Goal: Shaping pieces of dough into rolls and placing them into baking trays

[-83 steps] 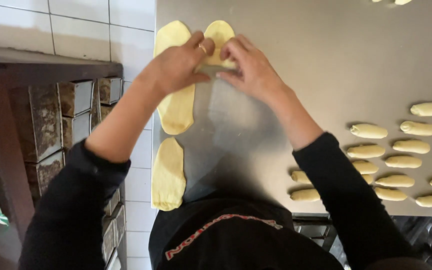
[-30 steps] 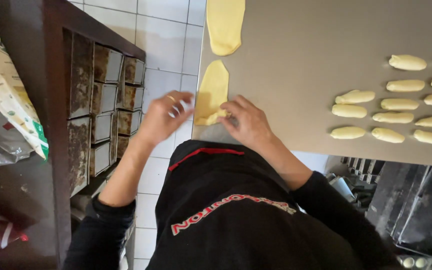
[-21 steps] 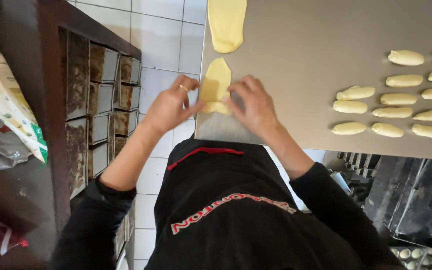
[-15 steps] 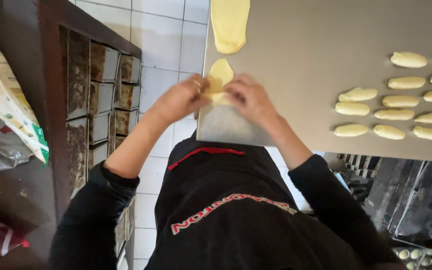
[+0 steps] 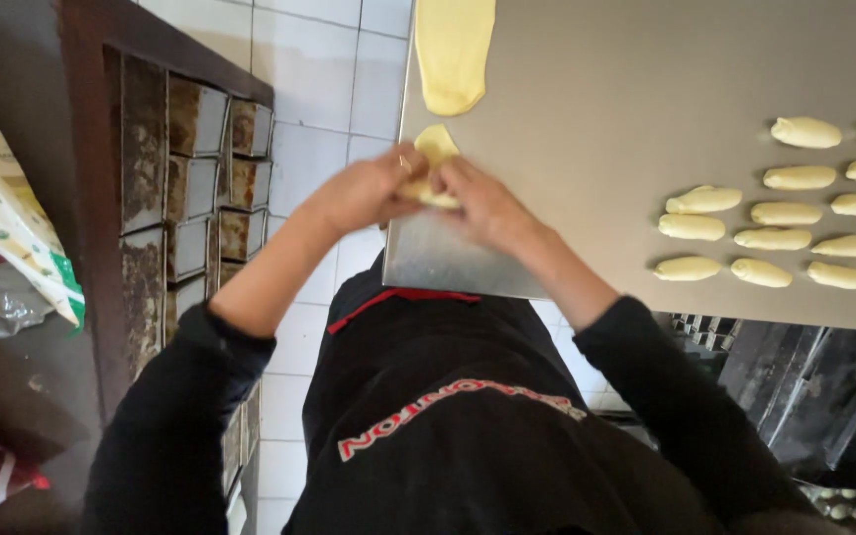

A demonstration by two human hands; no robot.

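Observation:
Both of my hands meet over a small piece of pale yellow dough (image 5: pixel 435 149) near the left front corner of a steel worktop (image 5: pixel 626 119). My left hand (image 5: pixel 364 188) and my right hand (image 5: pixel 482 198) pinch and roll the dough between their fingers, and most of the piece is hidden under them. A flat oval dough strip (image 5: pixel 453 50) lies just beyond, on the same edge. Several rolled dough pieces (image 5: pixel 795 218) lie in rows on the right side of the worktop.
A dark wooden shelf (image 5: pixel 91 149) with stacked worn baking tins (image 5: pixel 200 188) stands to the left. A printed paper bag (image 5: pixel 12 218) lies on that shelf. White floor tiles (image 5: pixel 319 109) show between shelf and worktop. Dark metal racks (image 5: pixel 795 376) sit lower right.
The flat dough oval near the edge has been rolled up from its near end. My hands have drawn together over it and it now looks short and bunched.

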